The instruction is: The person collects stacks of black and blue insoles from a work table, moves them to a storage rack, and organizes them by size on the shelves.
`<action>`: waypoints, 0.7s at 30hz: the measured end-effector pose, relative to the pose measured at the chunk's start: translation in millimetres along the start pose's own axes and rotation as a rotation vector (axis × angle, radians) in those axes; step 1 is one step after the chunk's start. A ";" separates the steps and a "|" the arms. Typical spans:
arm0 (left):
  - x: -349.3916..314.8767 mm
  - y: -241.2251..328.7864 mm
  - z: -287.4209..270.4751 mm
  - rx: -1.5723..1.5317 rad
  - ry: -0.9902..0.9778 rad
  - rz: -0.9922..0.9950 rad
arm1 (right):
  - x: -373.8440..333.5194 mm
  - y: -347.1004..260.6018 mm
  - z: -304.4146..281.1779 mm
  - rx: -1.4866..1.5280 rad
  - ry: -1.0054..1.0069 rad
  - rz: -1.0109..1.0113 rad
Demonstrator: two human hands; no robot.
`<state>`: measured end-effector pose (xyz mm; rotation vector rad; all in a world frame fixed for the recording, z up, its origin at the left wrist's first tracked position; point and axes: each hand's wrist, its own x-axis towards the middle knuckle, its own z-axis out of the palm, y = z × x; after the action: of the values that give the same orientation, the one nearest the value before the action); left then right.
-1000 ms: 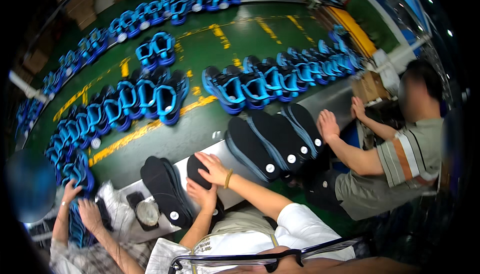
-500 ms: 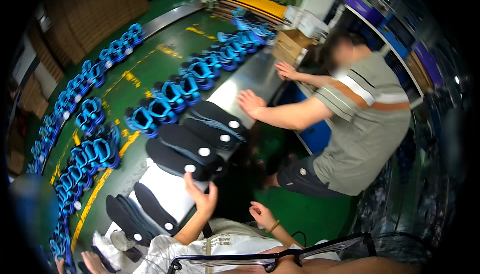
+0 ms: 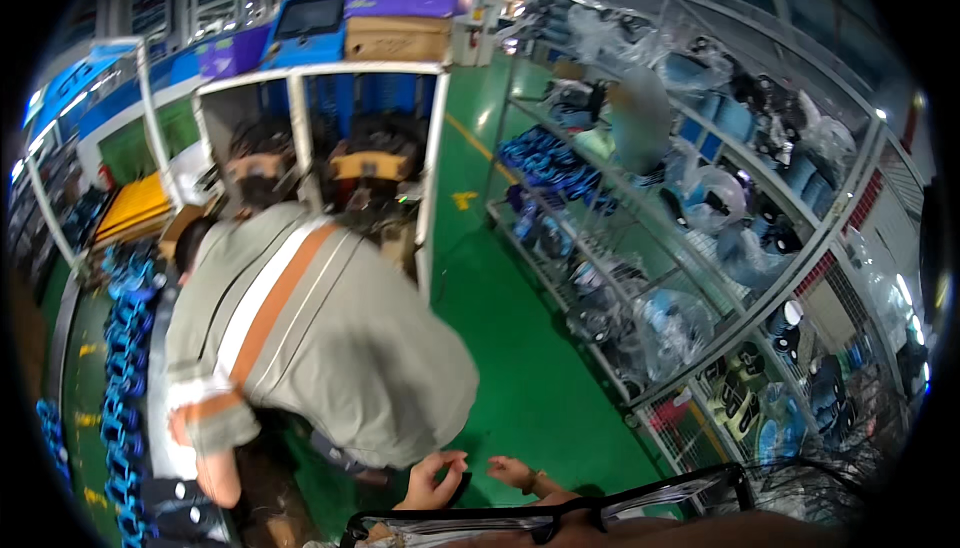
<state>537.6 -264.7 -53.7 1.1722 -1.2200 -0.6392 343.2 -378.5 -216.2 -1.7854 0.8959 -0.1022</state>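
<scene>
My left hand (image 3: 433, 481) is at the lower middle, fingers curled toward the thumb. A dark strip shows beside it, and I cannot make out whether it is in the fingers. Just to its right, apart from it, my right hand (image 3: 512, 473) is held low with its fingers loosely stretched toward the left hand; nothing shows in it. Both hands are in the air over the green floor, behind a bent-over co-worker (image 3: 330, 338) in a striped grey shirt. Black insoles (image 3: 185, 520) with white round spots lie on the bench at the lower left, away from my hands.
A row of blue shoes (image 3: 125, 388) runs along the left. Beyond the co-worker stands a white-framed shelf (image 3: 437, 178) topped with purple and blue boxes. A metal rack (image 3: 590, 278) of bagged shoe parts lines the right, with a mesh cage (image 3: 690, 428) nearer me.
My view has swung to the right, away from the bench and insoles toward the racks. My left hand has left the insoles and curled. The co-worker now bends over the bench.
</scene>
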 end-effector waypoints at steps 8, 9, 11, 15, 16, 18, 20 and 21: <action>116.7 -91.1 65.6 -0.357 -0.131 -0.273 | 45.4 78.0 -83.6 -0.235 -0.087 0.344; 137.8 -86.5 75.2 -0.382 -0.076 -0.407 | 41.5 90.6 -100.6 -0.225 -0.070 0.381; 175.3 -85.5 90.8 -0.369 -0.094 -0.367 | 24.9 116.7 -140.1 -0.209 -0.009 0.439; 239.8 -99.2 110.1 -0.279 -0.105 -0.239 | 11.5 152.2 -247.2 -0.213 0.143 0.442; 256.7 -107.2 116.7 -0.250 -0.114 -0.214 | 14.4 157.6 -282.8 -0.226 0.188 0.413; 294.0 -115.3 128.0 -0.101 -0.091 -0.171 | 26.2 159.1 -360.0 -0.280 0.292 0.323; 334.3 -120.2 135.4 -0.128 -0.045 -0.189 | 49.3 138.8 -443.0 -0.350 0.400 0.187; 357.5 -124.8 140.8 -0.159 -0.010 -0.176 | 64.0 123.3 -484.1 -0.373 0.453 0.110</action>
<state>531.3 -668.6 -47.3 1.1506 -1.0610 -0.8598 96.2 -811.2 -142.4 -2.0934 1.4077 -0.2934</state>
